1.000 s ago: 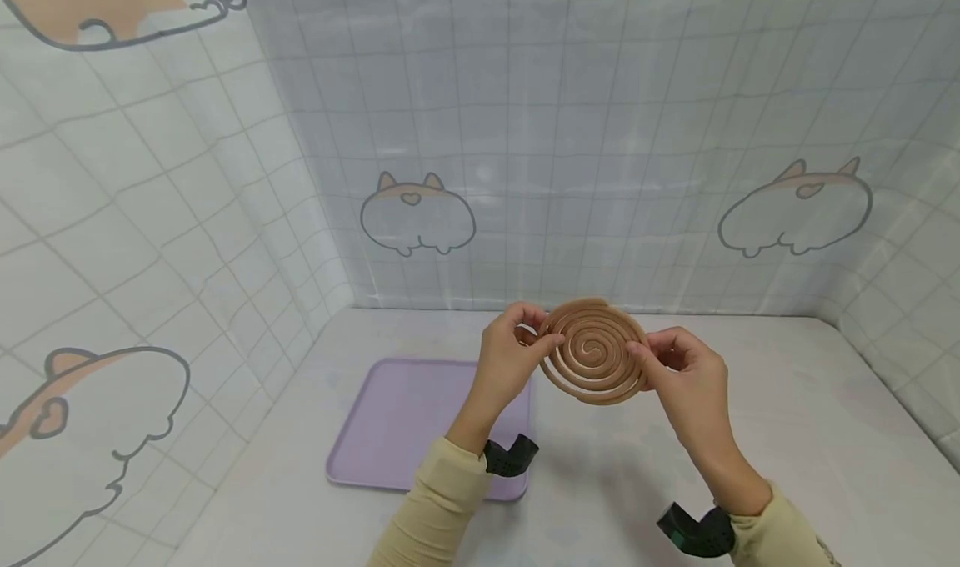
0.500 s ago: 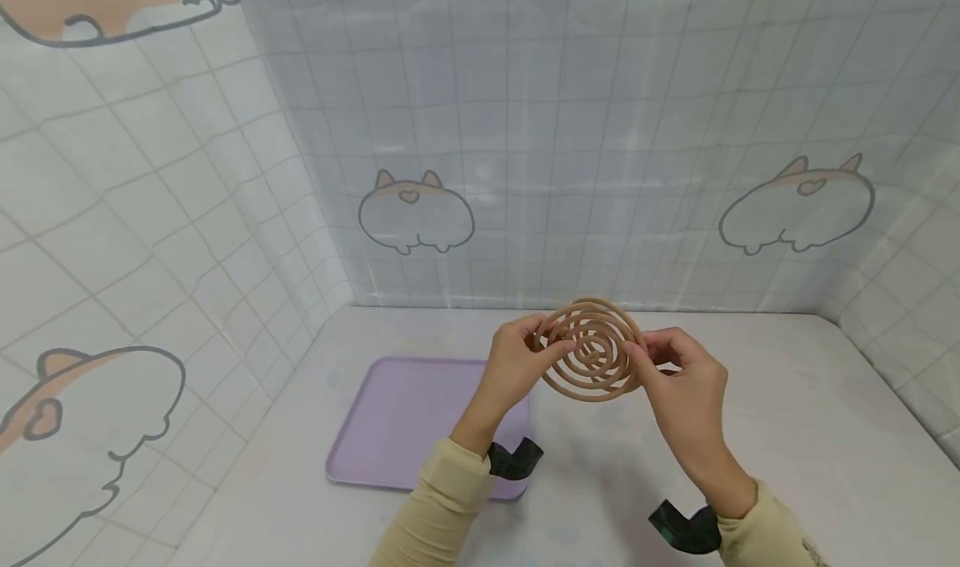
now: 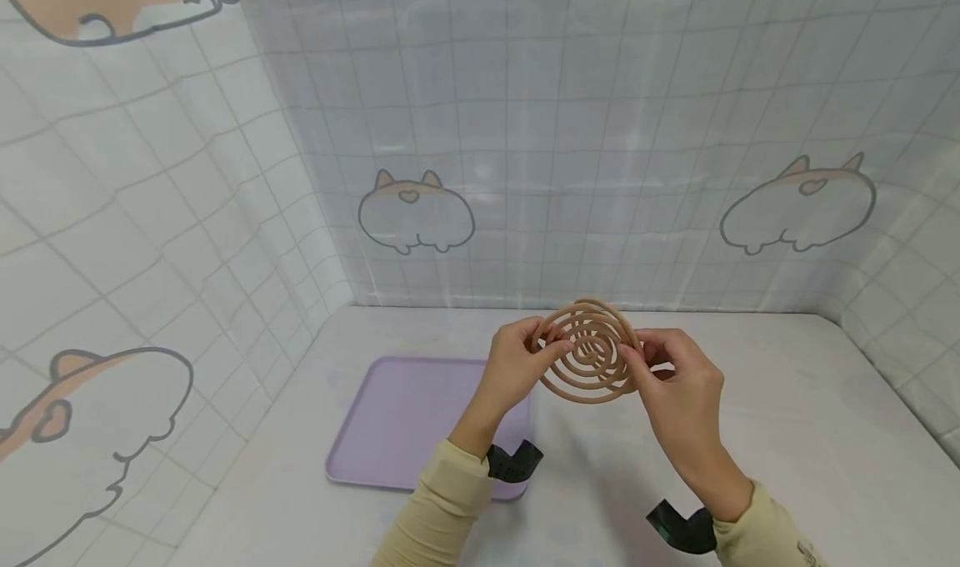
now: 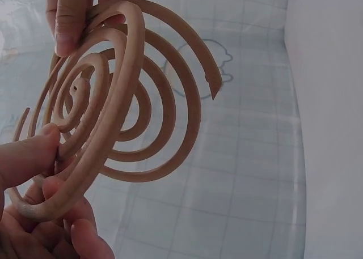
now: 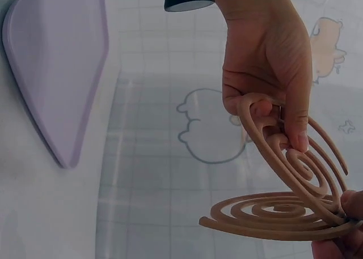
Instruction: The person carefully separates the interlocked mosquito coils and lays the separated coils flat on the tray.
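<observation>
A pair of brown mosquito coils (image 3: 588,400) is held up above the table in the head view, their spirals partly spread from each other. My left hand (image 3: 517,357) pinches the left edge between thumb and fingers. On the right side my right hand (image 3: 684,388) pinches the coils with thumb and fingertips. Seen from the left wrist, the front coil (image 4: 136,43) tilts away from the rear coil (image 4: 195,100), with a gap between their rings. In the right wrist view, one coil (image 5: 269,145) leans up to my right hand, while the other (image 5: 266,234) lies nearly flat below, meeting it by the left fingers.
A shallow purple tray (image 3: 420,417) lies on the white table (image 3: 787,417), left of the coils and partly behind my left forearm. White tile-patterned sheeting (image 3: 570,175) with dog drawings rises behind and along both sides. Black wrist cameras (image 3: 516,460) sit at the sleeves.
A second ago the coils looked like one flat disc; now their rings are spread apart. My left hand has shifted slightly right, my right hand slightly left.
</observation>
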Available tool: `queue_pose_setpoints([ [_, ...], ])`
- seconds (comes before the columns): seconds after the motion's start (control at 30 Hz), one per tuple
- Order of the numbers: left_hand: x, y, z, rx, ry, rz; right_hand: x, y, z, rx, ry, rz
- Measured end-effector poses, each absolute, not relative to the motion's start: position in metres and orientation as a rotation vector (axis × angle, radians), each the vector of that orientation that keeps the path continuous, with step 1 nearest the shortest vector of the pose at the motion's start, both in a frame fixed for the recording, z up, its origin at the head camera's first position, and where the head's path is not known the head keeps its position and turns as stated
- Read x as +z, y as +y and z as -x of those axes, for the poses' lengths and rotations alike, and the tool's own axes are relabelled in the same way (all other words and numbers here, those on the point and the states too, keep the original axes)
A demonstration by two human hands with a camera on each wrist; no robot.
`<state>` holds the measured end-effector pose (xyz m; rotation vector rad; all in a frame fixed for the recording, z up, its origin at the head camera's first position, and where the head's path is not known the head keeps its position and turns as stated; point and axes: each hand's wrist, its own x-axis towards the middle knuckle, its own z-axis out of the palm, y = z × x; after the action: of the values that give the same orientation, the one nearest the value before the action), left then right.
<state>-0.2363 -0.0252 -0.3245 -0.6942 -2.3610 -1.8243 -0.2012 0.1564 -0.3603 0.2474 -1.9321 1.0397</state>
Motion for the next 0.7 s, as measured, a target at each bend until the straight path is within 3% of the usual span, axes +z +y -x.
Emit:
queue_pose_setpoints([
  [0.7,-0.3223,-0.0269,0.2286,-1.91,-2.282,0.675,-0.3592,0.1544,0.202,1.033,-1.92,-0.246],
])
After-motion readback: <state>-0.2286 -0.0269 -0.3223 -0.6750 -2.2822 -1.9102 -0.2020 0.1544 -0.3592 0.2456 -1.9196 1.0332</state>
